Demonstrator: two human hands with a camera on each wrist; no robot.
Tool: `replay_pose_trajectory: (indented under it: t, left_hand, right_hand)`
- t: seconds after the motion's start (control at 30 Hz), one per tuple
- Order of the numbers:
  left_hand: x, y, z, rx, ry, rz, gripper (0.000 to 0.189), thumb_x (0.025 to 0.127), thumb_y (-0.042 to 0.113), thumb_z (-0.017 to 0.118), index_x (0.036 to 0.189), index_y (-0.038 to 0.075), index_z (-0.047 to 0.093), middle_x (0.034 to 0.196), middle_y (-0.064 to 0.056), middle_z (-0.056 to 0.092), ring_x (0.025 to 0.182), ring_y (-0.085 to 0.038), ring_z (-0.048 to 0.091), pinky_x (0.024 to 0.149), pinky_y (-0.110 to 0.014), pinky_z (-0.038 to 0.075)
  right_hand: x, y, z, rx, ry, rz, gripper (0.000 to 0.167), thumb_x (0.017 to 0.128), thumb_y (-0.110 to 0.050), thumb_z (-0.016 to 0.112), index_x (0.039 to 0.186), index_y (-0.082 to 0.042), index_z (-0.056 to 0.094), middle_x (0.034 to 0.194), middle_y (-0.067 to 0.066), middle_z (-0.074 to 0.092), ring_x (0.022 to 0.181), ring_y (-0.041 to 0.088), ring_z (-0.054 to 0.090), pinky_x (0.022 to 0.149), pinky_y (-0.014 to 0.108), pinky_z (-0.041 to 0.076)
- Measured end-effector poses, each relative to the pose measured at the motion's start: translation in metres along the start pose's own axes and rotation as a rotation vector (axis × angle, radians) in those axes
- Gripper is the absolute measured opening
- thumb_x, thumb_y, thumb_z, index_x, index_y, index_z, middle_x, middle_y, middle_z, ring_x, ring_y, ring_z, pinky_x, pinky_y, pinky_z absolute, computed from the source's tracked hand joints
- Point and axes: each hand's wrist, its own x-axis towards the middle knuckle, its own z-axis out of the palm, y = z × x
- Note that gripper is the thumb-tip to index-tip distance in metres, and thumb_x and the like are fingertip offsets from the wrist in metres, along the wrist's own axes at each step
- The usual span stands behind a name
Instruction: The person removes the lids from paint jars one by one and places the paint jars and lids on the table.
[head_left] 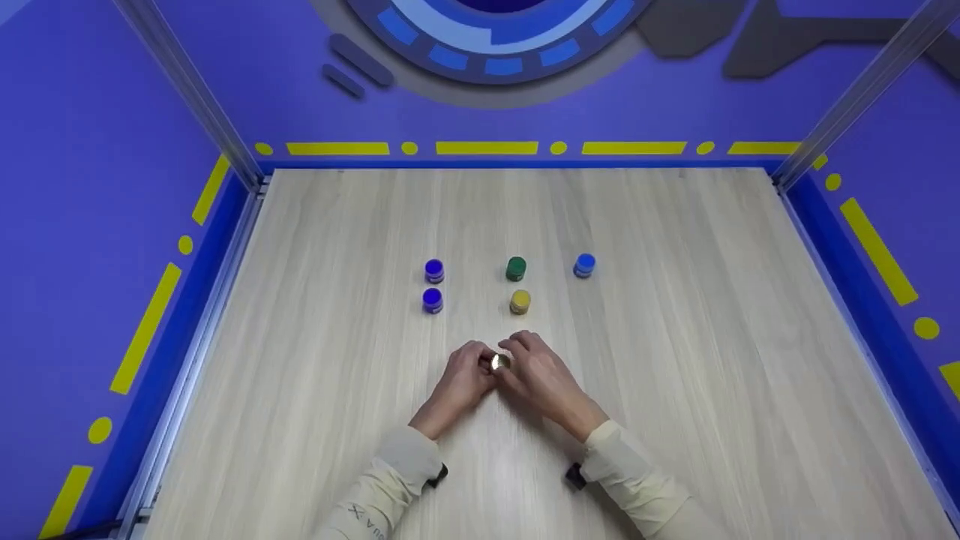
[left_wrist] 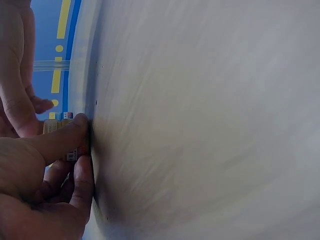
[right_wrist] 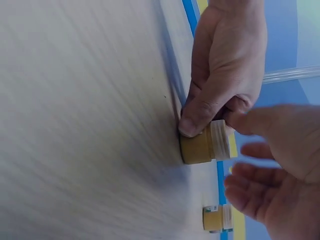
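A small paint jar (right_wrist: 196, 150) with golden-brown contents and a see-through lid (right_wrist: 220, 140) stands on the table between the two hands. My left hand (head_left: 465, 371) grips it low on its side, the thumb pressed along the wall in the right wrist view. The right hand (head_left: 541, 375) is at the lid, its thumb tip close to the rim. Its other fingers are spread loosely apart on the far side of the lid. From the head view, light glints off the jar's top and the fingers hide most of its body.
Beyond the hands stands a yellow jar (head_left: 520, 301), with a green jar (head_left: 515, 268) behind it. Two purple jars (head_left: 433, 271) line up to the left, and a blue jar (head_left: 584, 265) is at the right. Blue walls (head_left: 525, 124) border the wooden table (head_left: 712, 337).
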Motion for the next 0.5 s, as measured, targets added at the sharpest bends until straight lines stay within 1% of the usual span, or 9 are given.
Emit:
replay_pose_trajectory:
  t: [0.07,0.13,0.27,0.37,0.5]
  left_hand:
    - [0.000,0.000,0.000,-0.025,0.006,0.004,0.024,0.077,0.000,0.087,0.092,0.001,0.068,0.091,-0.012,0.068,0.083,-0.021,0.069,0.075,-0.026,0.055]
    - [-0.001,-0.001,0.000,-0.041,0.009,0.008,0.026,0.076,0.000,0.089,0.092,0.001,0.068,0.090,-0.014,0.068,0.082,-0.020,0.069,0.075,-0.026,0.055]
    - [0.000,-0.002,0.001,-0.052,0.018,0.010,0.024,0.075,-0.003,0.086,0.092,-0.001,0.069,0.090,-0.014,0.068,0.082,-0.018,0.067,0.074,-0.025,0.054]
    - [0.000,-0.003,0.002,-0.025,0.030,0.019,0.023,0.074,-0.008,0.081,0.093,-0.002,0.069,0.088,-0.011,0.068,0.082,-0.018,0.066,0.074,-0.027,0.055]
    - [0.000,-0.005,0.003,0.035,0.046,0.038,0.024,0.072,-0.012,0.075,0.093,-0.002,0.069,0.087,-0.007,0.065,0.082,-0.022,0.064,0.076,-0.031,0.054]
  right_hand:
    - [-0.002,-0.001,0.001,-0.023,0.043,0.032,0.032,0.092,-0.016,0.079,0.116,0.001,0.068,0.111,0.013,0.064,0.101,0.026,0.064,0.086,0.040,0.056]
    - [-0.004,-0.003,0.003,-0.041,0.067,0.059,0.031,0.093,-0.018,0.078,0.115,0.002,0.068,0.108,0.013,0.063,0.097,0.027,0.064,0.083,0.040,0.057]
    - [-0.005,-0.008,0.008,-0.043,0.070,0.112,0.032,0.093,-0.021,0.078,0.113,0.002,0.067,0.103,0.012,0.061,0.088,0.025,0.063,0.077,0.040,0.057]
    - [-0.005,-0.011,0.011,-0.033,0.060,0.144,0.032,0.093,-0.022,0.079,0.110,0.002,0.067,0.100,0.011,0.060,0.082,0.024,0.062,0.073,0.040,0.056]
    - [-0.005,-0.015,0.012,-0.035,0.062,0.158,0.031,0.091,-0.022,0.081,0.106,0.001,0.067,0.096,0.010,0.059,0.078,0.023,0.060,0.070,0.039,0.056]
